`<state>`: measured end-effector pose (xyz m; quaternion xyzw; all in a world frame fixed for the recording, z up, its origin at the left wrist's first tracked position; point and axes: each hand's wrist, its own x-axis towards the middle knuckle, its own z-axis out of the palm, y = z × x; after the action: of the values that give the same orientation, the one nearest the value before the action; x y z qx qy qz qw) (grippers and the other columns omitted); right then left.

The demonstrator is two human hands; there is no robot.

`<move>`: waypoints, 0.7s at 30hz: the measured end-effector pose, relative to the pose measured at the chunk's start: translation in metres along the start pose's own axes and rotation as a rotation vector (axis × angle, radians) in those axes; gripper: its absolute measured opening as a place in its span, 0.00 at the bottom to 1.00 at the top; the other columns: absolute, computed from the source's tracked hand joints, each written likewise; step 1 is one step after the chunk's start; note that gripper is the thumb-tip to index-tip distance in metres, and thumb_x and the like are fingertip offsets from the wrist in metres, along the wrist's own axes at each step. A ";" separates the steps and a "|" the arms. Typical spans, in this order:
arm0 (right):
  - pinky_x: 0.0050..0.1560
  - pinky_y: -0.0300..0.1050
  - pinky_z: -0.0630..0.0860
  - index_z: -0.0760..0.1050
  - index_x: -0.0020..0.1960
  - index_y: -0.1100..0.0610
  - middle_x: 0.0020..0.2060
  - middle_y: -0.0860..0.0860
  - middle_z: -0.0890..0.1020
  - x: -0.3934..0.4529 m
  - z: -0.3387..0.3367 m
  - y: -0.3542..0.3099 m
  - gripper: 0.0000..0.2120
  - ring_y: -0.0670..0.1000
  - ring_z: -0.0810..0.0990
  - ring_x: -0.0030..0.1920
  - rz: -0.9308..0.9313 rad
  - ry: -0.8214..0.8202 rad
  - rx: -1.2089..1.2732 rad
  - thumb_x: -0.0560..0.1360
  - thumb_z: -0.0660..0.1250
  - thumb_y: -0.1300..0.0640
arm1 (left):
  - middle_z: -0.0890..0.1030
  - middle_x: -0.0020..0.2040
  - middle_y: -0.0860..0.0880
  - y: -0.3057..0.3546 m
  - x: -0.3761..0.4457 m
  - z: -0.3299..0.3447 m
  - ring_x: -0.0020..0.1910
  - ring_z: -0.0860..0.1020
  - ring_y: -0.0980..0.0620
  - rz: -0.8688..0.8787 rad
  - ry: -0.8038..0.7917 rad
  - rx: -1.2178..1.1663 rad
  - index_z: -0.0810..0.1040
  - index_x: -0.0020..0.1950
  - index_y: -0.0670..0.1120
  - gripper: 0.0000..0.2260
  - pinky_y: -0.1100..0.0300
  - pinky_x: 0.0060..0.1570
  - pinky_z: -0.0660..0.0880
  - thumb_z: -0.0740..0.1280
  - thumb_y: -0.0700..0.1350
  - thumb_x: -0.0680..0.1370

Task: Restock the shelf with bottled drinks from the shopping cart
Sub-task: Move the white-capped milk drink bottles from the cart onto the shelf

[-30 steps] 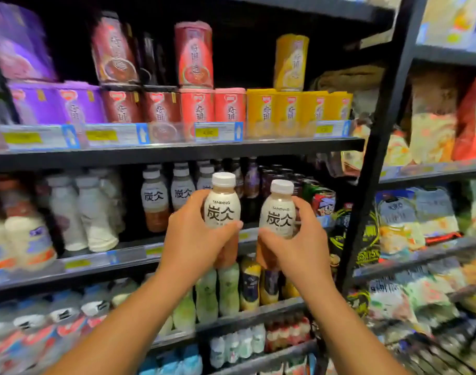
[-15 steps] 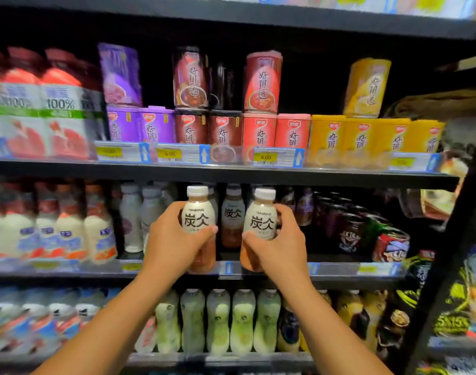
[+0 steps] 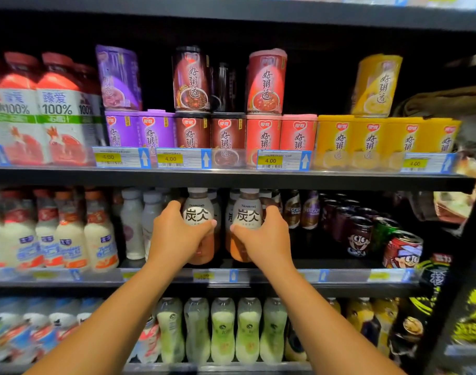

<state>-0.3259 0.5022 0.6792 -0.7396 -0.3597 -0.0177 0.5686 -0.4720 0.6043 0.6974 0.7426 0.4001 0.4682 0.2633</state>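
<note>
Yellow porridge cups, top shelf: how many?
5 visible. Four yellow porridge cups stand in a front row at the right of the upper shelf. One sits tilted on top. More may be hidden behind.

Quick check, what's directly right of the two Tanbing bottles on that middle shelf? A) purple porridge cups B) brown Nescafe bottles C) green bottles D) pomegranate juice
B: brown Nescafe bottles stand just right of the Tanbing bottle in the right hand; the left hand grips the other Tanbing bottle.
</note>
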 end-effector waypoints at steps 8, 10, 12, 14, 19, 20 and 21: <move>0.46 0.51 0.81 0.70 0.49 0.53 0.47 0.49 0.79 0.004 0.018 -0.001 0.23 0.53 0.81 0.47 0.055 -0.015 -0.089 0.67 0.81 0.45 | 0.80 0.42 0.48 -0.014 0.011 0.018 0.39 0.78 0.48 -0.056 -0.003 0.052 0.74 0.47 0.43 0.23 0.58 0.29 0.66 0.80 0.58 0.67; 0.45 0.50 0.81 0.69 0.47 0.52 0.45 0.48 0.78 0.004 0.023 0.000 0.22 0.53 0.80 0.47 0.063 -0.008 -0.105 0.67 0.81 0.45 | 0.79 0.41 0.48 -0.019 0.012 0.019 0.38 0.77 0.49 -0.060 -0.006 0.054 0.75 0.46 0.43 0.23 0.59 0.28 0.65 0.79 0.58 0.67; 0.46 0.52 0.82 0.69 0.46 0.51 0.44 0.47 0.77 0.003 0.027 0.001 0.22 0.53 0.80 0.47 0.072 -0.009 -0.110 0.67 0.81 0.45 | 0.80 0.40 0.47 -0.025 0.014 0.022 0.38 0.78 0.49 -0.053 -0.010 0.040 0.75 0.45 0.44 0.22 0.59 0.28 0.67 0.79 0.58 0.66; 0.47 0.52 0.82 0.70 0.47 0.51 0.44 0.46 0.78 0.001 0.032 0.003 0.22 0.52 0.81 0.47 0.073 -0.018 -0.112 0.67 0.81 0.45 | 0.80 0.39 0.47 -0.029 0.015 0.025 0.37 0.78 0.50 -0.059 -0.014 0.036 0.75 0.44 0.43 0.22 0.59 0.27 0.67 0.79 0.58 0.66; 0.49 0.54 0.82 0.70 0.50 0.52 0.50 0.51 0.80 -0.002 0.040 0.006 0.25 0.54 0.81 0.51 0.055 -0.025 -0.168 0.66 0.80 0.41 | 0.81 0.38 0.48 -0.034 0.013 0.032 0.35 0.78 0.53 -0.060 -0.030 0.016 0.77 0.42 0.43 0.20 0.59 0.28 0.69 0.80 0.56 0.66; 0.49 0.54 0.82 0.69 0.50 0.52 0.50 0.52 0.79 -0.003 0.042 0.007 0.26 0.55 0.80 0.51 0.061 -0.028 -0.189 0.66 0.80 0.40 | 0.80 0.38 0.49 -0.035 0.012 0.033 0.36 0.78 0.52 -0.058 -0.034 0.020 0.77 0.42 0.44 0.20 0.58 0.29 0.69 0.80 0.56 0.66; 0.49 0.54 0.82 0.70 0.50 0.52 0.51 0.52 0.79 -0.004 0.043 0.008 0.26 0.55 0.80 0.52 0.064 -0.030 -0.206 0.66 0.80 0.40 | 0.80 0.38 0.49 -0.036 0.012 0.034 0.37 0.78 0.51 -0.060 -0.036 0.025 0.76 0.43 0.43 0.20 0.58 0.30 0.69 0.80 0.56 0.66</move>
<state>-0.3404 0.5360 0.6557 -0.8055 -0.3407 -0.0254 0.4842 -0.4509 0.6330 0.6610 0.7419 0.4230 0.4417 0.2751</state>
